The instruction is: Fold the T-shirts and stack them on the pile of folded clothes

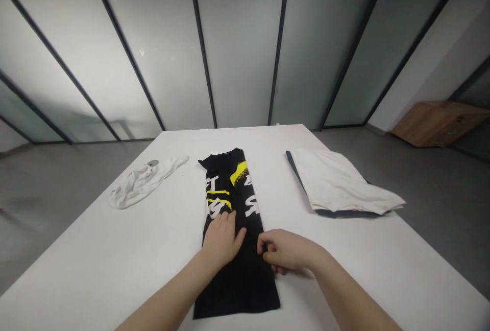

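The shirt in the middle looks to me like soft, matt black cloth, its yellow print breaking into rough-looking speckles, while the table under it has a smooth, pale, hard finish with barely any shine. Thin, wrinkled white fabric makes up the garment at ten o'clock, and at two o'clock a matt white cloth, faintly creased, lies over a dark cloth. Frosted, milky glass panels stand at twelve o'clock between dull dark bars, with a wood-grained cabinet towards three o'clock.
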Demonstrator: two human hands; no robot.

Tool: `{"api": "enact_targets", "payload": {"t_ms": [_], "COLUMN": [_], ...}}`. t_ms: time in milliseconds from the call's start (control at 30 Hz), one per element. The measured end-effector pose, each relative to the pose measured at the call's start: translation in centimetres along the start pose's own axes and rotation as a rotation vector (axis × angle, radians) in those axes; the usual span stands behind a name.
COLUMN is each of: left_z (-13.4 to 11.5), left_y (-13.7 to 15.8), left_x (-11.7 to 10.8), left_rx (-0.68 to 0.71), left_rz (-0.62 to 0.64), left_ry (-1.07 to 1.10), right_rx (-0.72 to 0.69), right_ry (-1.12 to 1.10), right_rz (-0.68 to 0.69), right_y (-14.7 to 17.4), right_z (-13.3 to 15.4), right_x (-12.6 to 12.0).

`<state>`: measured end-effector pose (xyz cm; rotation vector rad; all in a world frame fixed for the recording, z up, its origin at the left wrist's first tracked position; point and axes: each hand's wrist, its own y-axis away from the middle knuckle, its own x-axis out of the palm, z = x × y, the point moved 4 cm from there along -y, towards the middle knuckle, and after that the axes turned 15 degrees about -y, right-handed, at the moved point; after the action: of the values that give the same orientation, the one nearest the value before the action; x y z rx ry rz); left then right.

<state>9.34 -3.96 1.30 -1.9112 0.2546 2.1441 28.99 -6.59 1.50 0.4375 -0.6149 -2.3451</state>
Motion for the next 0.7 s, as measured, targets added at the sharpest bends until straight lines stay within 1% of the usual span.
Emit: {"api": "enact_targets", "payload": {"t_ms": [133,267,367,467,600,667,700], "left_z": [-1.3,-1.2,-1.3,-2.3,-3.2,-3.1,-2.8], "left_y": [1.6,4.2,6.3,7.9,8.4,7.8,7.3], "left_x": [-0.4,-0.8,-0.5,-0.2,-0.7,-1.2,-1.5], "left_rx": [0.078,0.098,0.105,0.211,0.350,0.377,0.366], "left_rz": [0.008,0.043,0.121,0.167,0.189,0.227,0.244], "left_ry": [0.143,0.259,0.267,0.253,0.249,0.307,0.342], "right_rx": [0.029,0.027,-0.051,-0.153,-0.209,-0.229,-0.238], "right_ry": [-0.030,-0.054,0.010,0.097,0.210,0.248,0.261], "right_rz": [0.016,-0.002,-0.057,-0.138,-0.263,-0.310,-0.334], "right_y": [0.0,-0.1,-0.3,-0.4,-0.7,-0.9,-0.9], "right_z": [-0.4,-0.4,-0.1,0.3,0.5,0.6,0.8], "right_x": [-0.5,-0.5,-0.5,-0.5,-0.9,-1.0,-1.1]}}
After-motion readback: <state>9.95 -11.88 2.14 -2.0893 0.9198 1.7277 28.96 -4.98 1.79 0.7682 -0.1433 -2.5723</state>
